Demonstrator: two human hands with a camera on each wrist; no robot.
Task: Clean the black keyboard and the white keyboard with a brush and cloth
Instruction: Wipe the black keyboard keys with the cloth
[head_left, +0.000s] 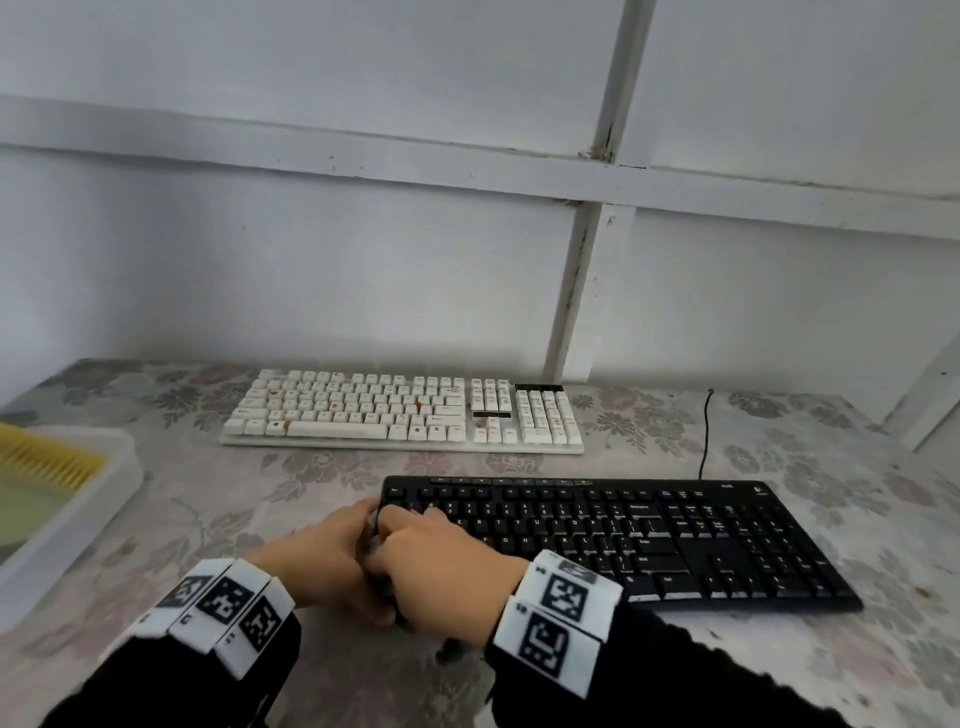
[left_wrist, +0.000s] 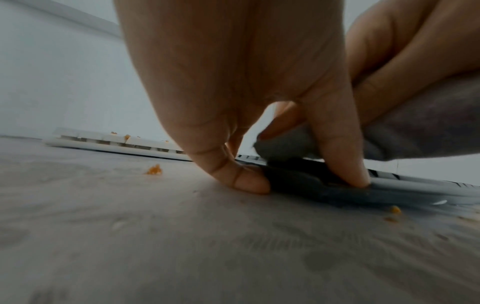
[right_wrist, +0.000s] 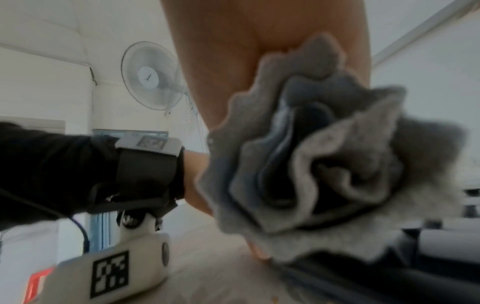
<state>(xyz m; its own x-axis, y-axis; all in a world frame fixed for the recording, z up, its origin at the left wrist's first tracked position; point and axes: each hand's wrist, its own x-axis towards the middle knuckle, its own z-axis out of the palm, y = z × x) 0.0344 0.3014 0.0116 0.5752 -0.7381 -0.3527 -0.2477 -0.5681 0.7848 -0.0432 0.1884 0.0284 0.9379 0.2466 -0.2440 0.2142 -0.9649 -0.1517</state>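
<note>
Floral-patterned tablecloth (head_left: 779, 431) covers the whole work surface, below a pale panelled wall.

Nearest, at lower centre of the head view, both hands meet at the left end of the black keyboard (head_left: 675, 540). Left hand (head_left: 322, 556): thumb and forefinger curled down, pinching the keyboard's left edge against the cloth-covered table, as the left wrist view shows. Right hand (head_left: 441, 561): fingers closed round a bunched grey cloth (right_wrist: 311, 164), pressed onto the keys at the keyboard's left end. Both wrists wear white marker bands over black sleeves.

Orange crumbs (left_wrist: 153, 170) lie on the table beside the left thumb.

Middle left edge of the head view: white tray (head_left: 67, 525), a yellow-bristled brush (head_left: 47, 457) lying in it.

Farther back, upper centre of the table: white keyboard (head_left: 405, 410), parallel to the black one, apart from it, with orange-brown specks on its keys.
</note>
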